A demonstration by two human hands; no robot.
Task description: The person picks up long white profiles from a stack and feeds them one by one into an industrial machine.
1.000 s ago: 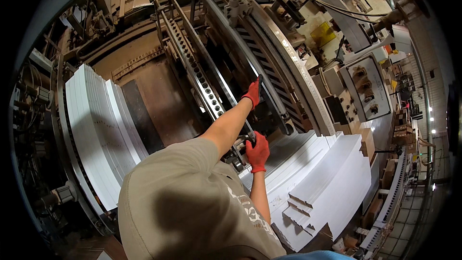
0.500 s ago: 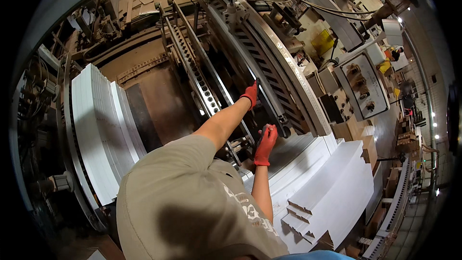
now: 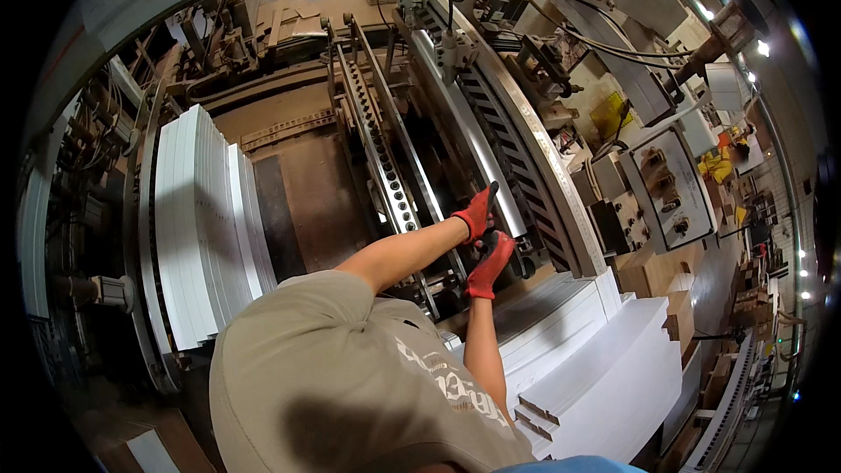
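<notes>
Red-gloved left hand (image 3: 477,213) & right hand (image 3: 491,261) touching at machine rail (image 3: 464,136), fingers prob. curled; white sheet stack (image 3: 604,377) below-right

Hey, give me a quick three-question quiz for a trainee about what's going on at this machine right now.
1. True or false: both hands wear red gloves.
2. Multiple choice: the tall stack of white sheets stands A) to the person's left, B) on the control panel, C) in the left hand.
3. Fill in: the right hand is close below the left hand, in front of the long pale ____ of the machine.

Key: 1 true. 2 A. 3 rail.
</notes>
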